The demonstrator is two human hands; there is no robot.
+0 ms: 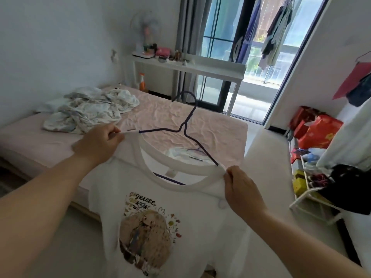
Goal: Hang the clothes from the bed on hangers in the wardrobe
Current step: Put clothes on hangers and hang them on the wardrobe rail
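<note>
While the left hand [100,143] and right hand [241,189] pinched the shirt's [152,227] shoulders above the bed [210,125], the hanger [184,127] ran left-right inside its collar, hook pointing away.

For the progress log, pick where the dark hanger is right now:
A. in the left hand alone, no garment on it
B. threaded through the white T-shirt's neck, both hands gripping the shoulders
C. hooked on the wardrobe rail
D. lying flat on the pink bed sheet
B: the hanger passes through the collar of the T-shirt, with its hook free above; the left hand and right hand each pinch a shoulder.
</note>
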